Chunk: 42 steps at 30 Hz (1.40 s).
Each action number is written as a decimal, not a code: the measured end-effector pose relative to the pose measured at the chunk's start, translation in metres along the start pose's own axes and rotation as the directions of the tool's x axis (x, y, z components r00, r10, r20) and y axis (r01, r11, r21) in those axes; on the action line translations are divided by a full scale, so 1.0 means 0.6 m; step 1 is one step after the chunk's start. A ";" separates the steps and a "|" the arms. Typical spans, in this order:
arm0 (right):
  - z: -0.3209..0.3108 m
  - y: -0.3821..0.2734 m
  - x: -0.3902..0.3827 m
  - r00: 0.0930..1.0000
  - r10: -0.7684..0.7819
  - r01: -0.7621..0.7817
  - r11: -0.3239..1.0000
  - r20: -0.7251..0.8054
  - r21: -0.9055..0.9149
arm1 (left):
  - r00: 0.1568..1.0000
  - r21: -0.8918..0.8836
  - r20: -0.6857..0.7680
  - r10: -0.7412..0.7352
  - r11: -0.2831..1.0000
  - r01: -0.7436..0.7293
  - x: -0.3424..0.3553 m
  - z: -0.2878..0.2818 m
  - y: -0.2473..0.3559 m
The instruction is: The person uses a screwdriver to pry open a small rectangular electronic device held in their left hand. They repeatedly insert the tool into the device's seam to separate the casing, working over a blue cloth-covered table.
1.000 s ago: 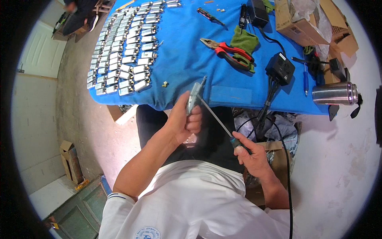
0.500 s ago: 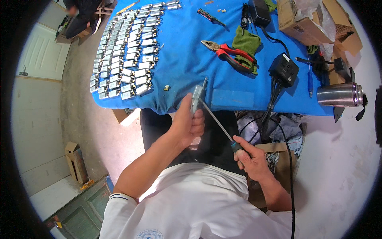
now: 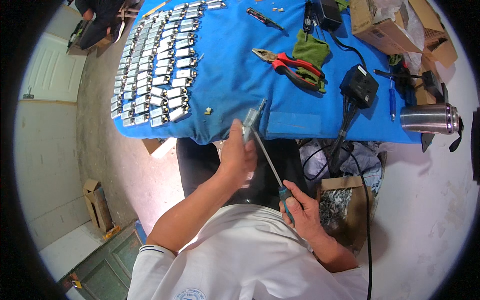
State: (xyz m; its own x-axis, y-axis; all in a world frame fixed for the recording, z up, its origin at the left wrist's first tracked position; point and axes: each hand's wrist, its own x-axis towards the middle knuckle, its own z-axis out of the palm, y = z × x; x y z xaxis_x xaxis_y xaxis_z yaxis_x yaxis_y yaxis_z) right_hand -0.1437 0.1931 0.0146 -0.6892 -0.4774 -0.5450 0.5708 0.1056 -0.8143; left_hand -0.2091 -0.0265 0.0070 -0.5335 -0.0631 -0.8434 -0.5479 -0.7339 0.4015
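Observation:
My left hand (image 3: 237,159) is closed round a small pale, partly see-through block (image 3: 249,118), held upright at the table's front edge. A thin metal rod (image 3: 262,104) sticks up from its top; whether they are one piece I cannot tell. In my right hand (image 3: 303,214), below and to the right, is a screwdriver (image 3: 269,159) with a dark teal handle. Its long shaft slants up to the left, and the tip meets the block's right side near my left thumb. The exact contact point is too small to see.
Rows of small silver metal-cased parts (image 3: 161,66) cover the blue cloth (image 3: 225,65) at left. Red-handled pliers (image 3: 295,68) lie on a green rag (image 3: 311,49). A black power box (image 3: 358,86), steel flask (image 3: 429,119) and cardboard box (image 3: 385,31) stand right. Someone sits far left.
My right hand has moved left and slightly down, so the screwdriver stands steeper while its tip stays by the block. My left hand has barely moved, its block tilting slightly right.

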 end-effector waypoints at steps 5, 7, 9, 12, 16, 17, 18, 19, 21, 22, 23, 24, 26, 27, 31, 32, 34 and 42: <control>0.023 0.004 -0.007 0.999 0.005 -0.004 1.000 -0.040 0.022 | 1.000 -0.016 -0.027 0.006 1.000 -0.007 -0.003 0.004 -0.002; 0.034 0.010 -0.009 0.998 0.002 0.001 0.999 -0.056 0.050 | 0.999 -0.018 -0.052 0.010 1.000 -0.011 -0.002 0.007 -0.003; 0.041 0.014 -0.011 0.998 -0.016 0.018 0.999 -0.056 0.038 | 0.996 -0.014 -0.086 0.011 1.000 -0.012 -0.001 0.009 -0.005; 0.056 0.015 -0.012 0.997 -0.017 0.021 0.998 -0.074 0.054 | 0.996 0.029 -0.081 0.042 0.999 -0.040 0.002 0.004 -0.006; 0.077 0.021 -0.012 0.994 -0.025 0.034 0.996 -0.106 0.088 | 0.997 0.031 -0.073 0.017 0.999 -0.015 -0.002 0.006 -0.002; 0.079 0.023 -0.012 0.995 -0.031 0.039 0.996 -0.100 0.082 | 0.998 0.032 -0.067 0.020 0.999 -0.018 -0.003 0.008 -0.002; 0.083 0.026 -0.012 0.994 -0.032 0.042 0.995 -0.101 0.095 | 0.998 0.033 -0.064 0.024 0.999 -0.022 -0.005 0.009 -0.003; 0.088 0.028 -0.011 0.994 -0.033 0.044 0.993 -0.102 0.109 | 0.998 0.034 -0.061 0.029 0.999 -0.027 -0.007 0.009 -0.004; 0.096 0.030 -0.011 0.994 -0.035 0.047 0.992 -0.100 0.119 | 0.998 0.043 -0.050 0.033 0.999 -0.031 -0.004 0.004 -0.005; 0.099 0.030 -0.012 0.995 -0.037 0.048 0.992 -0.096 0.116 | 0.998 0.046 -0.044 0.035 0.998 -0.033 -0.002 0.003 -0.006; 0.103 0.031 -0.012 0.995 -0.038 0.048 0.992 -0.092 0.113 | 0.998 0.046 -0.043 0.039 0.998 -0.037 -0.002 0.003 -0.005; 0.107 0.030 -0.012 0.995 -0.037 0.051 0.988 -0.096 0.144 | 0.998 0.047 -0.041 0.042 0.998 -0.040 -0.002 0.004 -0.004; 0.117 0.024 -0.013 0.994 -0.036 0.057 0.977 -0.105 0.204 | 0.998 0.049 -0.049 0.043 0.998 -0.041 -0.002 0.005 -0.004; 0.122 0.022 -0.013 0.994 -0.020 0.042 0.976 -0.103 0.216 | 0.997 0.051 -0.058 0.042 0.998 -0.039 -0.001 0.005 -0.006; 0.128 0.023 -0.013 0.992 0.007 0.024 0.969 -0.127 0.246 | 0.992 0.057 -0.121 0.025 0.998 -0.018 0.012 0.000 -0.008; 0.122 0.030 -0.010 0.990 0.005 0.030 0.968 -0.141 0.250 | 0.994 0.051 -0.102 0.031 0.998 -0.026 0.012 -0.002 -0.009; 0.057 0.032 -0.003 0.990 -0.017 0.026 0.998 -0.138 0.058 | 0.996 0.029 -0.072 0.047 0.999 -0.045 0.010 -0.007 -0.012; -0.061 -0.041 -0.008 0.994 -0.103 0.089 0.942 -0.028 -0.323 | 0.994 0.021 0.108 0.027 0.999 -0.029 0.004 -0.023 -0.014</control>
State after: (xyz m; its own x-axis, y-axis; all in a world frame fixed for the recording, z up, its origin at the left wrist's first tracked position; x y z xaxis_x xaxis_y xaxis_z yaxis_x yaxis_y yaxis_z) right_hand -0.1707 0.2250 0.0300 -0.7565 -0.4615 -0.4634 0.3327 0.3385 -0.8802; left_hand -0.1968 -0.0300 -0.0030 -0.6144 -0.0094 -0.7889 -0.5454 -0.7175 0.4333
